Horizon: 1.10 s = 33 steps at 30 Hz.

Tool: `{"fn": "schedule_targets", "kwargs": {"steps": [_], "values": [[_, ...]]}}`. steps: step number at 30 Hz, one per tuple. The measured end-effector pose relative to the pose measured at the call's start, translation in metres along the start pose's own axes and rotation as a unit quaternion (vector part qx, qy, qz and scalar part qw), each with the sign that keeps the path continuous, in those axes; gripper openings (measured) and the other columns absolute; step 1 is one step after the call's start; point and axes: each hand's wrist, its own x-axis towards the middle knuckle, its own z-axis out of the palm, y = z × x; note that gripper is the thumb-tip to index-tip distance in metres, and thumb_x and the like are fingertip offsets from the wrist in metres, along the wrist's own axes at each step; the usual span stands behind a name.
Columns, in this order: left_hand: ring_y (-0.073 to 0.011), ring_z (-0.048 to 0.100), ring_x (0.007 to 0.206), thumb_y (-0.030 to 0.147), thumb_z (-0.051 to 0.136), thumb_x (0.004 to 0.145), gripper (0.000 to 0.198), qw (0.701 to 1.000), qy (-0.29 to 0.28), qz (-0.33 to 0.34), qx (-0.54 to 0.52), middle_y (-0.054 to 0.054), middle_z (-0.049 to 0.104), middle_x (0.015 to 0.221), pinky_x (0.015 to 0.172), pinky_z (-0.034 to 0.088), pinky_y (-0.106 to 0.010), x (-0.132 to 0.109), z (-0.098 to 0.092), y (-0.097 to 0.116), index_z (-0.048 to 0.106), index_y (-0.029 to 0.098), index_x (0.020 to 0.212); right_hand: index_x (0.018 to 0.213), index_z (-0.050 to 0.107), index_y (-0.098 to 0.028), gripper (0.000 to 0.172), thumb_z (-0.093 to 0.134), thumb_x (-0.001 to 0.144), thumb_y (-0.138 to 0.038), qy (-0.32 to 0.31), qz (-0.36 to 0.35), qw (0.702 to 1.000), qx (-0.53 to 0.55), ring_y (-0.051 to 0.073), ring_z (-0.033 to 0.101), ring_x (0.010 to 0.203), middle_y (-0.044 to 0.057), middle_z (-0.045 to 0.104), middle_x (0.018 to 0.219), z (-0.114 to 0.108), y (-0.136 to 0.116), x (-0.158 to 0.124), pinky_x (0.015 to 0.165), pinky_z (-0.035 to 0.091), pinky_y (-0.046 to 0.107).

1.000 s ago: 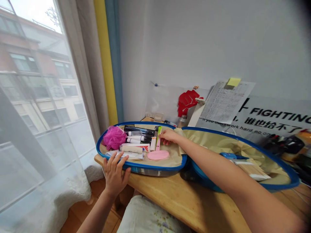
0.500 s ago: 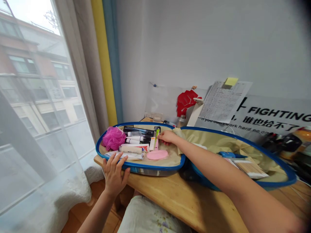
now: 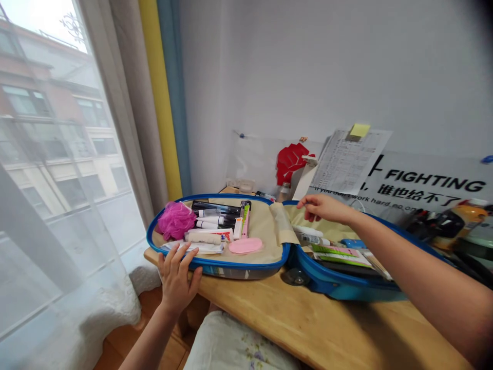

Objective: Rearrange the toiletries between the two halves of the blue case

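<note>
A blue suitcase lies open on a wooden table. Its left half holds a pink bath pouf, tubes, a pink round pad and a pink-green stick on beige lining. My left hand rests on the front rim with its fingers spread. My right hand hovers over the right half near the hinge, fingertips pinched together just above the beige lining; what they hold is unclear. A folded beige flap lies along the hinge. Packets and boxes show in the right half.
A sheer curtain and window fill the left. On the wall hang a "FIGHTING" poster, a printed sheet and a red cutout. Dark clutter sits at the table's right. A floral cushion lies below the table edge.
My right hand left the pink-green stick and moved right to the hinge side. The beige lining that covered the right half is down, so its contents show. My left hand stayed on the rim.
</note>
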Motion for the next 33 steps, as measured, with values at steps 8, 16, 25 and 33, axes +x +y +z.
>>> {"fn": "schedule_targets", "kwargs": {"steps": [8, 16, 25, 33], "values": [[-0.0285, 0.038, 0.132, 0.026, 0.050, 0.087, 0.040, 1.000, -0.008, -0.012, -0.001, -0.013, 0.057, 0.124, 0.115, 0.012, -0.052, -0.003, 0.001, -0.002, 0.051, 0.021, 0.127, 0.092, 0.070, -0.021, 0.027, 0.058, 0.068, -0.024, -0.067, -0.011, 0.974, -0.214, 0.025, 0.066, 0.098, 0.009, 0.071, 0.105, -0.001, 0.078, -0.037, 0.087, 0.049, 0.036], [-0.0282, 0.038, 0.132, 0.026, 0.050, 0.087, 0.039, 1.000, -0.005, -0.003, 0.006, -0.013, 0.057, 0.123, 0.115, 0.013, -0.051, -0.001, 0.000, -0.001, 0.051, 0.020, 0.126, 0.106, 0.071, -0.019, 0.038, 0.053, 0.073, -0.021, -0.129, -0.004, 0.951, -0.281, 0.024, 0.066, 0.098, 0.008, 0.071, 0.109, 0.009, 0.091, -0.040, 0.084, 0.047, 0.030], [-0.0275, 0.038, 0.131, 0.026, 0.050, 0.088, 0.039, 1.000, 0.000, 0.001, 0.006, -0.013, 0.057, 0.123, 0.115, 0.012, -0.051, -0.001, 0.000, -0.001, 0.052, 0.019, 0.126, 0.074, 0.066, -0.019, 0.011, 0.061, 0.068, -0.026, -0.020, 0.013, 0.961, -0.277, 0.023, 0.064, 0.079, 0.008, 0.070, 0.084, 0.003, 0.079, -0.029, 0.067, 0.043, 0.031], [-0.0280, 0.039, 0.132, 0.027, 0.050, 0.087, 0.040, 1.000, -0.004, -0.008, 0.005, -0.012, 0.057, 0.125, 0.115, 0.011, -0.051, -0.002, 0.001, -0.002, 0.052, 0.021, 0.127, 0.083, 0.056, -0.018, 0.024, 0.055, 0.083, -0.043, 0.116, -0.010, 0.993, 0.036, 0.011, 0.061, 0.069, 0.006, 0.069, 0.085, -0.001, -0.002, 0.007, 0.062, 0.046, 0.022]]}}
